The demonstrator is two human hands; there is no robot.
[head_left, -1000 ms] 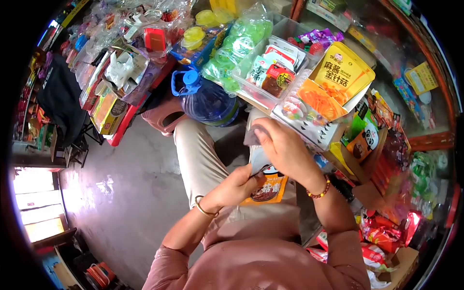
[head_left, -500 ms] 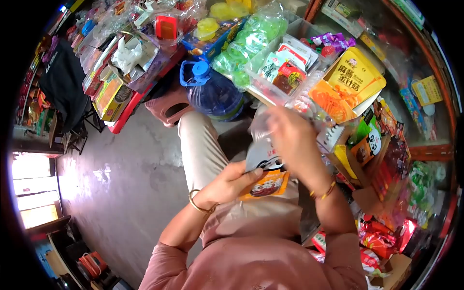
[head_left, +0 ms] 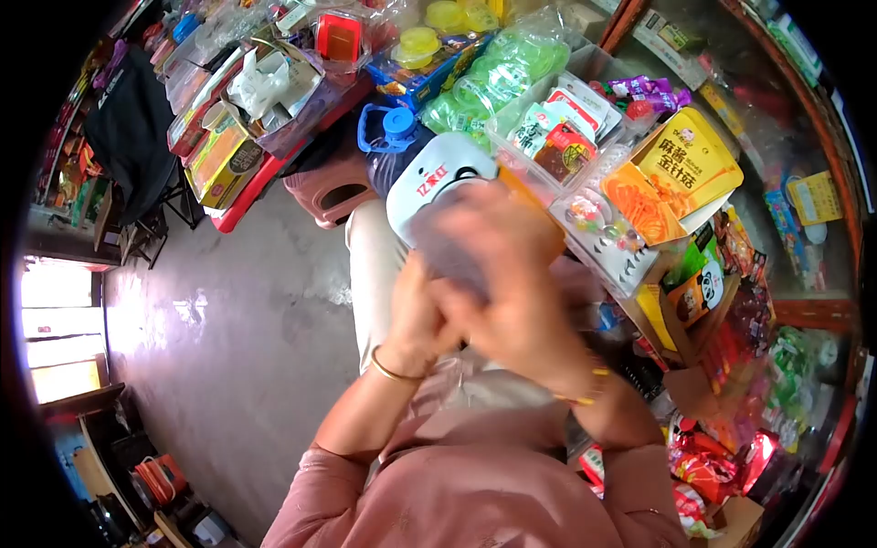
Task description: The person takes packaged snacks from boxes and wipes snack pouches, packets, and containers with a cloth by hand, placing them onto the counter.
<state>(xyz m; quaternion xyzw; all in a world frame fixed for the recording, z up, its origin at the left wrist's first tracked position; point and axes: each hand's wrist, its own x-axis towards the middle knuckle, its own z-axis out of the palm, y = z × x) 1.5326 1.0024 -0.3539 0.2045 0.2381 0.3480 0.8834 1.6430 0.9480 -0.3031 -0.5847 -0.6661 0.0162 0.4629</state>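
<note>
A panda-printed snack carton (head_left: 431,187) with a white rounded panel, red lettering and an orange side is held up over my knees. My left hand (head_left: 416,310) is closed at its near edge, its fingers partly covered by my right hand. My right hand (head_left: 512,283) crosses in front of the carton, smeared by motion, so its fingers cannot be made out. A dark grey blurred patch shows between the hands; I cannot tell what it is. Just beyond the carton stands a large water bottle with a blue cap (head_left: 399,123).
A yellow snack box (head_left: 690,160) and a clear bin of packets (head_left: 562,137) stand to the right. Green plastic-wrapped goods (head_left: 502,73) lie ahead. A pink stool (head_left: 329,192) is left of the bottle, and a box with panda pouches (head_left: 702,290) is lower right.
The panda carton has risen from my lap, forward and to the left, and its white panel now faces me. My right hand has moved down and left, close to my left hand.
</note>
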